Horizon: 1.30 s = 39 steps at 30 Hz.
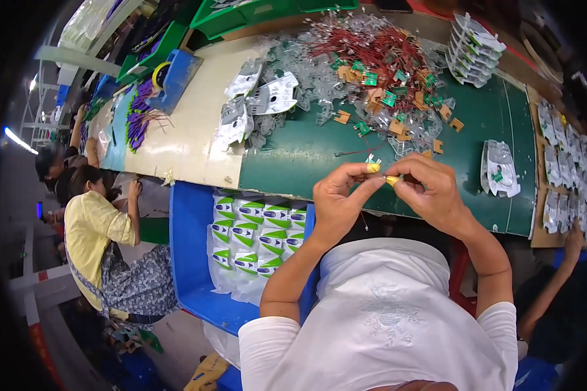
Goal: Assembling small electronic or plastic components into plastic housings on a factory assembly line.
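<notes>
My left hand (341,197) and my right hand (435,190) meet over the near edge of the green work surface, each in a pinch. Yellow covers wrap a fingertip on each. A small green-and-white piece, seemingly a circuit board (372,159), shows at the left fingertips. What the right fingers pinch is too small to make out. Below the hands hangs a thin wire end with a pale tip (366,228). Beyond lies a heap of red wires (372,49) among green boards, orange-brown clips (342,116) and clear plastic parts (313,65).
White-and-grey housings (274,94) lie left of the heap; a stack (473,52) stands far right. Another housing group (499,168) is at right. A blue bin (192,260) holds green-and-white packs. A person in yellow (98,225) sits at left; another person's arm (554,283) reaches in at right.
</notes>
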Each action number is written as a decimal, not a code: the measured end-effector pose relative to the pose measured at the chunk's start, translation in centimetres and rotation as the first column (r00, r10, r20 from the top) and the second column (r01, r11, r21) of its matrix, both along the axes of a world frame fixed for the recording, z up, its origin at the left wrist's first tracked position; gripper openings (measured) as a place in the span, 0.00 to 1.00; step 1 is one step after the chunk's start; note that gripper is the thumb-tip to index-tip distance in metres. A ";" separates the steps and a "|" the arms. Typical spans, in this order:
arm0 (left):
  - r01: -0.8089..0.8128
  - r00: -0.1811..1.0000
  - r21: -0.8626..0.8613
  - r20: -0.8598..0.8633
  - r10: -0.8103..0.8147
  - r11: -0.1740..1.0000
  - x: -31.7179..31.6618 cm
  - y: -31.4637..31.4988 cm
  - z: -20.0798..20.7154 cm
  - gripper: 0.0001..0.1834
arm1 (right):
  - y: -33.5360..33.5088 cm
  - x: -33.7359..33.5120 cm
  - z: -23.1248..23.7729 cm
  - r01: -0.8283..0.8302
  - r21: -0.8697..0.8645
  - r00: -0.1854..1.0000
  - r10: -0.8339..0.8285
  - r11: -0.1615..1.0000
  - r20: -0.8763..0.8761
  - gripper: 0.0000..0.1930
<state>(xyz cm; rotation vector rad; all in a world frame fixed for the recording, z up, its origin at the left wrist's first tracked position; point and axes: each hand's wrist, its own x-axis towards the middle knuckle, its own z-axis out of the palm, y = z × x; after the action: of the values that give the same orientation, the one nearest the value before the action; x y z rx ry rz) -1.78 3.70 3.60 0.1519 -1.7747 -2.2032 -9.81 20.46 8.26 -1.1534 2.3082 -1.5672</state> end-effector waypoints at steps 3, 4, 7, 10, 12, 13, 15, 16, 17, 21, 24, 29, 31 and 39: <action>0.016 0.998 0.092 0.061 -0.022 0.996 -0.2 0.4 -0.3 0.11 | -0.3 0.3 -0.1 0.042 0.069 0.998 -0.045 0.997 0.039 0.07; 0.021 0.997 0.147 0.072 -0.031 0.989 -0.2 0.6 -0.3 0.12 | -0.3 0.4 -0.3 0.067 0.068 0.998 -0.068 0.995 0.008 0.07; -0.008 0.995 -0.111 -0.097 -0.003 0.994 0.1 0.2 -0.9 0.13 | -0.5 0.6 -0.5 0.037 0.081 0.999 -0.037 0.996 0.002 0.07; 0.082 0.996 -0.092 -0.014 -0.084 0.992 0.7 -1.1 -1.3 0.12 | -0.4 0.1 -1.5 -0.039 0.018 0.997 0.037 0.999 0.068 0.07; 0.229 0.954 0.130 0.168 -0.249 0.965 0.8 -1.6 -1.7 0.14 | -0.3 -0.4 -2.3 -0.119 -0.014 0.978 0.120 0.993 0.173 0.08; 0.222 0.956 0.129 0.165 -0.242 0.966 0.6 -2.0 -2.1 0.14 | -0.4 -0.9 -2.5 -0.126 -0.014 0.977 0.126 0.992 0.170 0.08; 0.314 0.759 0.806 0.104 -0.642 0.501 -0.4 -3.5 -2.6 0.16 | -0.9 -2.2 -2.8 -0.262 -0.030 0.921 0.259 0.965 0.290 0.08; 0.341 0.718 0.850 0.039 -0.694 0.401 -0.8 -4.0 -3.3 0.19 | -1.2 -2.3 -2.9 -0.264 -0.022 0.894 0.253 0.964 0.369 0.06; 0.345 0.722 0.775 0.141 -0.677 0.529 -1.3 -4.7 -2.9 0.19 | -1.5 -2.3 -2.9 -0.265 -0.023 0.894 0.255 0.964 0.369 0.06; 0.372 0.904 -0.026 0.237 -0.356 0.928 -3.8 -8.6 -1.3 0.21 | -0.7 -2.1 -3.3 -0.063 -0.058 0.822 0.085 0.996 0.563 0.05; -0.293 0.939 -0.942 -0.250 0.236 0.166 -6.7 -12.8 -2.0 0.26 | 0.2 -2.8 -2.8 -0.050 -0.086 0.790 0.092 0.995 0.606 0.05; -0.260 0.933 -0.964 -0.267 0.240 -0.062 -9.1 -16.0 -3.9 0.21 | -1.0 -1.6 -3.0 -0.125 -0.071 0.762 0.141 0.990 0.632 0.04; -0.290 0.930 -0.957 -0.285 0.232 -0.012 -8.0 -14.7 -2.7 0.17 | 0.1 -2.0 -3.3 -0.056 -0.012 0.790 0.052 0.998 0.611 0.05; -0.147 0.960 -0.931 -0.216 -0.178 0.335 4.5 -8.0 -3.7 0.16 | 0.3 -2.0 -2.7 -0.076 0.211 0.917 -0.015 0.974 0.399 0.04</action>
<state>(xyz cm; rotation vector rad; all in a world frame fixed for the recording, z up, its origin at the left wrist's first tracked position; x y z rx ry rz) 2.68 -4.34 -0.09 -0.4402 -2.5256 -0.7430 -11.82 20.78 5.54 -0.7315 2.1115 -1.3371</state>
